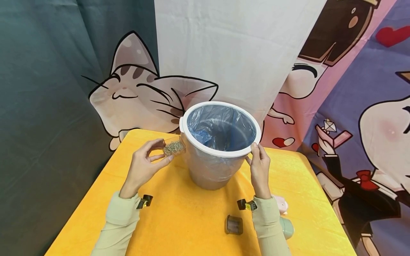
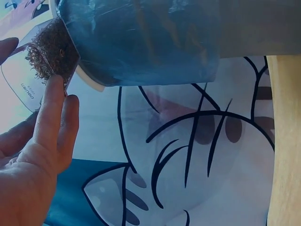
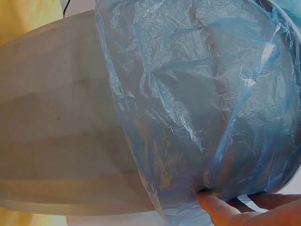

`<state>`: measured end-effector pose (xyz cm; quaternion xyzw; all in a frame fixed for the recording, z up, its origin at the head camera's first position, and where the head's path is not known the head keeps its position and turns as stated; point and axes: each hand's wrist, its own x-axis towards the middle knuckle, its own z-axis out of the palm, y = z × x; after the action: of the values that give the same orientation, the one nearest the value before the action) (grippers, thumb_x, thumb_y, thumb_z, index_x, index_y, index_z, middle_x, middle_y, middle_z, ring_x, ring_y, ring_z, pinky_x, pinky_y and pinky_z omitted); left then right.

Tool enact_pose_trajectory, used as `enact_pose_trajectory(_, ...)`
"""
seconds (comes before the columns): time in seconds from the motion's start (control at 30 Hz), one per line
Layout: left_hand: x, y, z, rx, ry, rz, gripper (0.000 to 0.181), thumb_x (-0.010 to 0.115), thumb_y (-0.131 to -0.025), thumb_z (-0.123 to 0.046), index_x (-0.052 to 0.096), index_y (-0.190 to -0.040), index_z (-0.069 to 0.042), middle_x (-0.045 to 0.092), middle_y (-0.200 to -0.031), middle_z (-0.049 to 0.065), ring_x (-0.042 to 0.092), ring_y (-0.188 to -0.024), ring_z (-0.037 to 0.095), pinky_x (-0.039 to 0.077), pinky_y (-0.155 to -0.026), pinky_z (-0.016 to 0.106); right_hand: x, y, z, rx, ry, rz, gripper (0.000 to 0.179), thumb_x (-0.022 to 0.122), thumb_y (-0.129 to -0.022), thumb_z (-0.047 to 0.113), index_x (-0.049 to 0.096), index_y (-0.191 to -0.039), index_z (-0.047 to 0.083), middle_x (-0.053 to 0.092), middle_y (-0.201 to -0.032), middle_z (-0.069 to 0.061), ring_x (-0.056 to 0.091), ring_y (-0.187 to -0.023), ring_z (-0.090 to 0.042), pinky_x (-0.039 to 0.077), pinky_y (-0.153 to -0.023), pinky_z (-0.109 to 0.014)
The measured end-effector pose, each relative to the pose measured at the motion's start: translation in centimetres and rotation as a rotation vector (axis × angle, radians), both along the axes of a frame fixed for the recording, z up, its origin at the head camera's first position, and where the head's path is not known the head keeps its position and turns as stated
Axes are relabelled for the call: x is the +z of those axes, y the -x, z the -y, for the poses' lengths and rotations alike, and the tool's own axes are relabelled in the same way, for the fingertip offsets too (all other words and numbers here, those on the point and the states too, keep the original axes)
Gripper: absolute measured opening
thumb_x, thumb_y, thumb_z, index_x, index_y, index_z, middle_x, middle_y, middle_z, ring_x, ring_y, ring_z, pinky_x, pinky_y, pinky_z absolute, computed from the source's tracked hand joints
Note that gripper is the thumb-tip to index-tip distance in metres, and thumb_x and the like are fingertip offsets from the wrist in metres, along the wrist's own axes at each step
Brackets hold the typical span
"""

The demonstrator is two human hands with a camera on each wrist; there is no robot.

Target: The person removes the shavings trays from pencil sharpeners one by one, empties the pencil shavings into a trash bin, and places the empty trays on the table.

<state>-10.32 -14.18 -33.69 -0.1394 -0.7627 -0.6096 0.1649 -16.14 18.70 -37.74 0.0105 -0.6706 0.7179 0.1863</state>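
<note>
My left hand (image 1: 142,163) pinches a small clear plastic container (image 2: 27,75) between thumb and fingers. Curly brownish-grey shavings (image 1: 173,147) lie heaped inside it. The container is held just left of a trash bin (image 1: 206,174), a little below its white rim. A translucent blue bag (image 3: 188,94) lines the bin and hangs over its outside. At the bin's right side, my right hand (image 1: 260,167) grips the rim, with the thumb on top and fingers against the bagged wall. The bin leans slightly on the table.
A small dark translucent boxy piece (image 1: 234,225) sits on the yellow-covered table (image 1: 179,220). A pink object (image 1: 280,204) and a pale green one (image 1: 287,228) are partly hidden behind my right sleeve. Printed curtains (image 1: 237,46) hang behind the table.
</note>
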Motion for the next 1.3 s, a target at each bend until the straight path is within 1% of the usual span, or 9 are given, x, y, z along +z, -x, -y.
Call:
enact_pose_trajectory(0.23,-1.3,1.3,0.4,0.002,-0.083,-0.028,0.053,0.076,-0.073,-0.006,0.055,-0.121,-0.003,0.056,-0.115,0.011,0.054,-0.108,0.023,0.053,-0.08,0.027,0.0,-0.1,0.0,0.0,0.003,-0.001,0.054,0.052,-0.092,0.042,0.048,-0.133,0.009,0.049,-0.131,-0.01,0.047,-0.119,-0.023,0.043,-0.092,-0.048)
enact_pose_trajectory(0.3,-1.5,1.5,0.4,-0.001,-0.093,-0.048,0.054,0.076,-0.073,-0.006,0.054,-0.121,-0.001,0.056,-0.115,0.014,0.054,-0.108,0.023,0.053,-0.08,0.028,0.0,-0.1,0.0,0.001,0.001,0.0,0.054,0.052,-0.092,0.042,0.048,-0.134,0.009,0.049,-0.131,-0.01,0.047,-0.12,-0.024,0.043,-0.092,-0.048)
enact_pose_trajectory(0.47,-1.5,1.8,0.3,-0.008,-0.102,-0.058,0.055,0.076,-0.073,-0.004,0.053,-0.123,0.0,0.054,-0.117,0.02,0.053,-0.109,0.025,0.053,-0.08,0.026,-0.1,0.0,0.0,-0.002,0.003,0.003,0.053,0.052,-0.091,0.042,0.048,-0.133,0.01,0.049,-0.13,-0.01,0.047,-0.119,-0.024,0.044,-0.092,-0.047)
enact_pose_trajectory(0.6,-1.2,1.9,0.2,-0.013,-0.107,-0.071,0.054,0.074,-0.073,0.001,0.053,-0.123,0.0,0.053,-0.117,0.019,0.053,-0.108,0.026,0.053,-0.08,0.026,-0.1,-0.1,0.0,-0.003,0.005,0.009,0.053,0.052,-0.091,0.043,0.049,-0.133,0.01,0.05,-0.129,-0.009,0.048,-0.119,-0.023,0.044,-0.092,-0.046)
enact_pose_trajectory(0.8,-0.6,2.0,-0.2,-0.037,-0.107,-0.123,0.053,0.074,-0.073,-0.001,0.054,-0.122,0.0,0.054,-0.116,0.018,0.054,-0.107,0.023,0.053,-0.08,0.028,-0.1,0.0,0.0,-0.006,0.005,0.013,0.053,0.052,-0.091,0.043,0.049,-0.133,0.01,0.05,-0.129,-0.009,0.047,-0.119,-0.023,0.044,-0.092,-0.046)
enact_pose_trajectory(0.97,-0.1,2.1,-0.5,-0.046,-0.112,-0.145,0.053,0.074,-0.073,-0.001,0.054,-0.122,0.001,0.054,-0.116,0.019,0.054,-0.107,0.024,0.053,-0.08,0.029,-0.1,0.0,0.0,-0.011,0.006,0.016,0.054,0.052,-0.091,0.043,0.049,-0.133,0.009,0.05,-0.129,-0.01,0.048,-0.118,-0.024,0.045,-0.091,-0.046)
enact_pose_trajectory(1.07,1.0,1.7,-1.0,-0.049,-0.115,-0.147,0.053,0.073,-0.073,0.003,0.052,-0.121,0.007,0.053,-0.116,0.023,0.053,-0.107,0.029,0.053,-0.08,0.029,0.0,0.0,0.0,-0.019,0.008,0.01,0.053,0.052,-0.091,0.043,0.049,-0.132,0.009,0.051,-0.128,-0.009,0.049,-0.117,-0.022,0.045,-0.091,-0.045)
enact_pose_trajectory(1.2,2.5,1.1,-1.7,-0.041,-0.106,-0.143,0.052,0.072,-0.073,0.005,0.051,-0.12,0.01,0.053,-0.115,0.024,0.053,-0.106,0.034,0.053,-0.08,0.029,0.0,0.0,0.0,-0.021,0.007,0.008,0.053,0.052,-0.091,0.043,0.05,-0.132,0.009,0.051,-0.128,-0.01,0.049,-0.117,-0.023,0.046,-0.091,-0.046)
enact_pose_trajectory(1.3,2.8,1.2,-1.9,-0.039,-0.092,-0.145,0.052,0.073,-0.073,0.004,0.052,-0.12,0.008,0.054,-0.115,0.021,0.053,-0.107,0.034,0.053,-0.08,0.031,0.0,0.0,0.0,-0.018,0.007,0.008,0.053,0.053,-0.091,0.043,0.05,-0.132,0.009,0.051,-0.128,-0.01,0.049,-0.118,-0.024,0.046,-0.09,-0.046)
